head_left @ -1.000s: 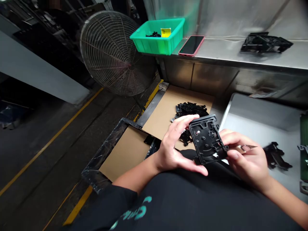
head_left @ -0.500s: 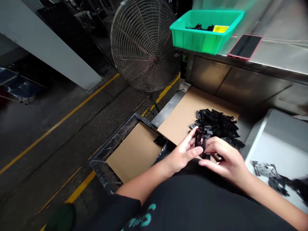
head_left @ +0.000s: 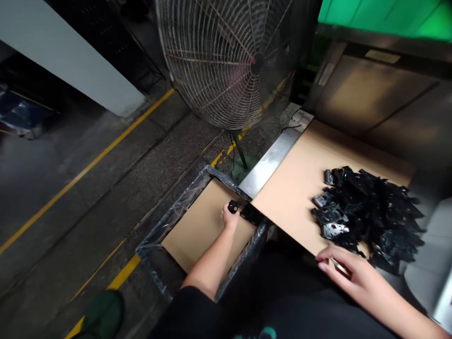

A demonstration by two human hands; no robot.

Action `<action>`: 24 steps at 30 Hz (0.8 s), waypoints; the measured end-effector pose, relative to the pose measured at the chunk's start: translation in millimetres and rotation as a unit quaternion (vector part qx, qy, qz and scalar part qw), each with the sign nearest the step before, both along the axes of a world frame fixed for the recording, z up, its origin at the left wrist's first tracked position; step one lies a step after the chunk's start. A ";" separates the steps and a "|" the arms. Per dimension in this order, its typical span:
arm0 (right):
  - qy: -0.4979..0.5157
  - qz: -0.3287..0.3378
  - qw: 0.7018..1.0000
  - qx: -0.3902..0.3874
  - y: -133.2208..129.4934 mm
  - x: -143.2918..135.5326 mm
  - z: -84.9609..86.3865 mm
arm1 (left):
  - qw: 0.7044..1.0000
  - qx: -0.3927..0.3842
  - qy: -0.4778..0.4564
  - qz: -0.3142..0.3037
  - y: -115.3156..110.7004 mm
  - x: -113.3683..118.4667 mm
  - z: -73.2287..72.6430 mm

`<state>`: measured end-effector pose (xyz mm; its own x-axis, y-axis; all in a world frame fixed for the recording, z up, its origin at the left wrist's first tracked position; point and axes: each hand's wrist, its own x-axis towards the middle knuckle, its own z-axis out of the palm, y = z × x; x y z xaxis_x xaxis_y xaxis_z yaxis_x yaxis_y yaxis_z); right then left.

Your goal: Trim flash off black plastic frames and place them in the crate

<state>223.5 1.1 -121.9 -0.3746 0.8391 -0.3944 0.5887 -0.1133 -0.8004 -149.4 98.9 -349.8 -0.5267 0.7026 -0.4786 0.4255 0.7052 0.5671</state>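
Observation:
My left hand (head_left: 230, 219) reaches into the plastic-lined box (head_left: 150, 239), fingers closed on a small black part (head_left: 233, 206). Another dark part (head_left: 251, 213) lies beside it in the box's corner, on or near the cardboard sheet (head_left: 197, 230) inside. At the near edge of a second cardboard sheet (head_left: 289, 188), my right hand (head_left: 353, 273) is curled around a thin, shiny metal object (head_left: 339, 267) whose kind I cannot make out. Just beyond that hand is a pile of black parts (head_left: 374, 207), some with silvery metal faces.
A large caged fan (head_left: 229, 61) stands behind the box on a green base (head_left: 243, 165). Above the bench at the upper right is a green bin (head_left: 384, 16). A steel edge (head_left: 270, 162) borders the cardboard. Yellow lines (head_left: 88, 167) cross the floor, and a green round stool (head_left: 106, 313) is below.
My left hand has left my right hand and moved down-left into the box with a black part. My right hand has moved away from that part. The view has shifted left and down.

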 end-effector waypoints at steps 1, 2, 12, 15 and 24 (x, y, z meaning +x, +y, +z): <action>-0.006 -0.008 1.000 -0.013 -1.0 -1.7 -4.0 | 0.999 -0.016 0.027 -0.017 5.8 -7.8 -14.9; -0.010 -0.014 1.000 -0.022 -1.6 -3.6 -7.5 | 0.998 -0.031 0.047 -0.036 10.6 -12.9 -29.1; -0.032 -0.052 0.995 -0.082 -9.5 -7.2 -26.4 | 0.976 -0.097 0.130 -0.145 27.4 -26.5 -114.4; -0.053 -0.056 0.996 -0.055 -3.9 -3.7 -30.4 | 0.976 -0.092 0.123 -0.153 28.0 -29.5 -121.8; -0.282 -0.122 0.938 0.161 50.8 43.2 -84.6 | 0.983 -0.052 0.092 -0.147 26.7 -33.8 -124.5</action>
<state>266.7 51.9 -206.4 0.0356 0.9823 -0.1837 0.9164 -0.1054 -0.3860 -183.2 125.7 -474.3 -0.3935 0.7894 -0.4712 0.7083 0.5871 0.3920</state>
